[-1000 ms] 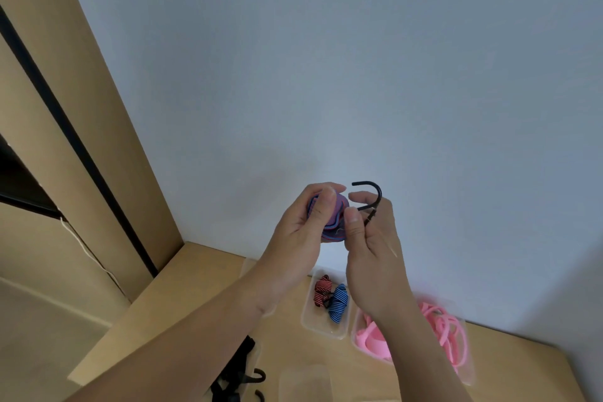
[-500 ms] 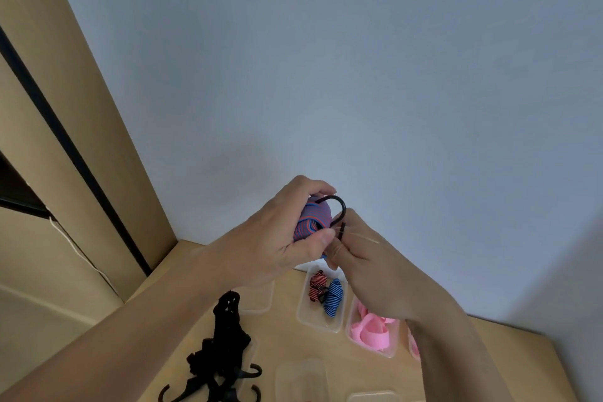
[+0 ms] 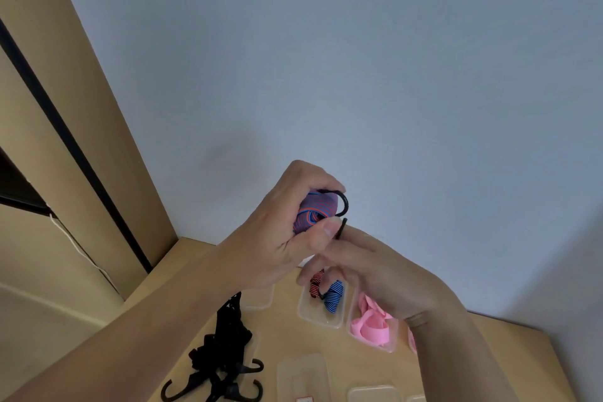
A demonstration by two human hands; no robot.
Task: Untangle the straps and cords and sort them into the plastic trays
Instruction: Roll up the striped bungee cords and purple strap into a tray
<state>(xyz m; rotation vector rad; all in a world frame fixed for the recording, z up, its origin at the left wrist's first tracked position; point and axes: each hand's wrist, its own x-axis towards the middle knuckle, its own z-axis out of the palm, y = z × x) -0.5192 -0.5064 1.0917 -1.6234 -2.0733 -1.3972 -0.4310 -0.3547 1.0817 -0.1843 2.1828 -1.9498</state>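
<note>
Table point(image 3: 496, 356): more of it shows than a second ago, because the view has dipped. The black strap bundle point(image 3: 225, 346) with its hooks now lies in plain sight at the near left, untouched and still knotted.

Trays: no change in contents. The striped-cord tray point(image 3: 305, 316) holds a red cord and a blue cord. The pink-strap tray point(image 3: 390, 347) just right of it holds the pink straps point(image 3: 370, 325). A clear tray point(image 3: 301, 378) nearer the person shows nothing inside.

Left hand point(image 3: 277, 238): it has come over the top of the work and its fingers and thumb now wrap the coiled cord point(image 3: 313, 210), a red-and-blue striped wad held in the air above the trays.

Right hand point(image 3: 385, 277): it has dropped from level with the left hand to below it, and its fingers reach up to the cord's black end point(image 3: 341, 228). The left thumb covers the contact, so I cannot tell whether it pinches or only touches.

Hook point(image 3: 342, 204): a second ago it stood free above the right fingers. Now it curls tight against the side of the wad.

Judgement: the cord is wound up and its hook tucked in, so this piece looks ready to go down. It probably belongs in the striped-cord tray. The black bundle is the main work left.
</note>
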